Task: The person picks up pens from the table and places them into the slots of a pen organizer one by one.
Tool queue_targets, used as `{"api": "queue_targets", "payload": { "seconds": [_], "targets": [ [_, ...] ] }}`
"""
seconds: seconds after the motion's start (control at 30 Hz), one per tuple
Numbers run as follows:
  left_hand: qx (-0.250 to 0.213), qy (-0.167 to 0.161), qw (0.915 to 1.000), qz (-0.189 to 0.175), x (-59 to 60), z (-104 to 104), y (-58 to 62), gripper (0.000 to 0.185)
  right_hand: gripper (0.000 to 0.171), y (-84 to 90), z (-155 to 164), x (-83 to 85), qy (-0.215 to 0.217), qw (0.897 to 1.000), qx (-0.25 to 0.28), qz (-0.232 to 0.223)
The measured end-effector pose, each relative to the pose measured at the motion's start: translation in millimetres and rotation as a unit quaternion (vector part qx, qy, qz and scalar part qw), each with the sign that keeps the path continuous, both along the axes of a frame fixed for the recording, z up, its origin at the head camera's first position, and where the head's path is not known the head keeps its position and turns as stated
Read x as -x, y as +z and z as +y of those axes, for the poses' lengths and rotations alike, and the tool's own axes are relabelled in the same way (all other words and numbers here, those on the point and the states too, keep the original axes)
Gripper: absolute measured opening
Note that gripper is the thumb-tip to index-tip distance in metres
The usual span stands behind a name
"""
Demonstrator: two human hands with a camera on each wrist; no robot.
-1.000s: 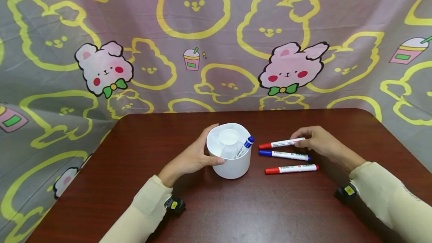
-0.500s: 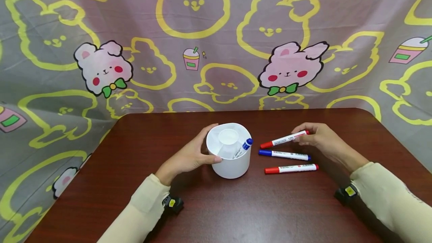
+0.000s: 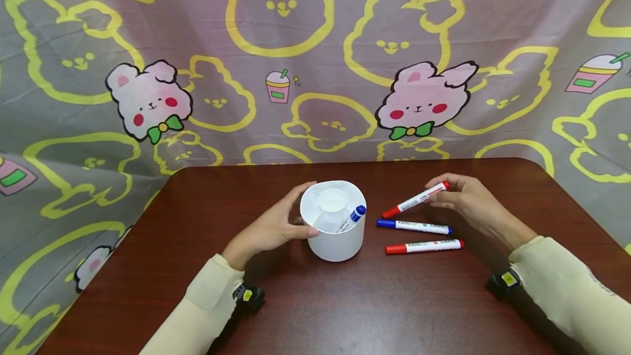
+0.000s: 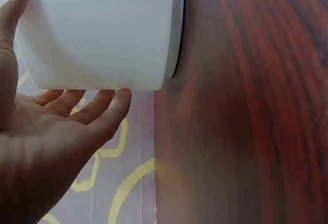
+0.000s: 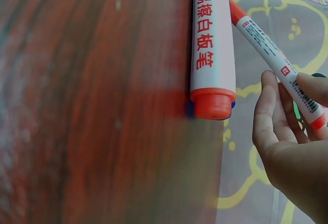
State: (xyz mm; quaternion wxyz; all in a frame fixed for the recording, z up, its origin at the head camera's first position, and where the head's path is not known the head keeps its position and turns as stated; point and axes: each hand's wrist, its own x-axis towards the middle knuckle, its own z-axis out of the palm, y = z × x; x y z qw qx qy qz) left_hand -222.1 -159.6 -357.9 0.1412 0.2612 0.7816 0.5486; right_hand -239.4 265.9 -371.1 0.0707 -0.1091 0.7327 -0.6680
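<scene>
A white round pen holder (image 3: pixel 337 246) stands on the table, with a blue-capped marker (image 3: pixel 357 214) leaning inside it. My left hand (image 3: pixel 271 229) holds the holder from the left, thumb at the front rim and fingers round the far side. In the left wrist view, fingertips (image 4: pixel 122 98) touch the holder's white wall (image 4: pixel 102 34). My right hand (image 3: pixel 468 201) pinches a red whiteboard marker (image 3: pixel 416 201) near its rear end. That marker tilts, its red cap low to the left and its rear end raised. The right wrist view shows thumb and fingers around its white barrel (image 5: pixel 269 52).
Nearer me than the held marker lie a blue marker (image 3: pixel 416 227) and another red marker (image 3: pixel 424 246), side by side right of the holder. The dark wooden table (image 3: pixel 345 305) ends at a patterned cloth (image 3: pixel 335 70) hung behind it.
My right hand has raised the rear end of the red marker, which has gone from lying nearly flat to a steeper tilt. The left hand stays on the pen holder.
</scene>
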Motion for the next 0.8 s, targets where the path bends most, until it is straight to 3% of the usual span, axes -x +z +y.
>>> {"api": "queue_targets", "payload": {
  "seconds": [0.57, 0.8],
  "targets": [
    [-0.028, -0.022, 0.9994, -0.003, 2.9, -4.6, -1.7, 0.096, 0.013, 8.8, -1.2, -2.1, -0.029, 1.0, 0.003, 0.005],
    [-0.03, -0.022, 0.9992, -0.013, 2.5, -0.9, -4.2, 0.103, 0.013, 18.3, -4.7, -2.0, -0.022, 0.998, 0.046, 0.028]
  ]
}}
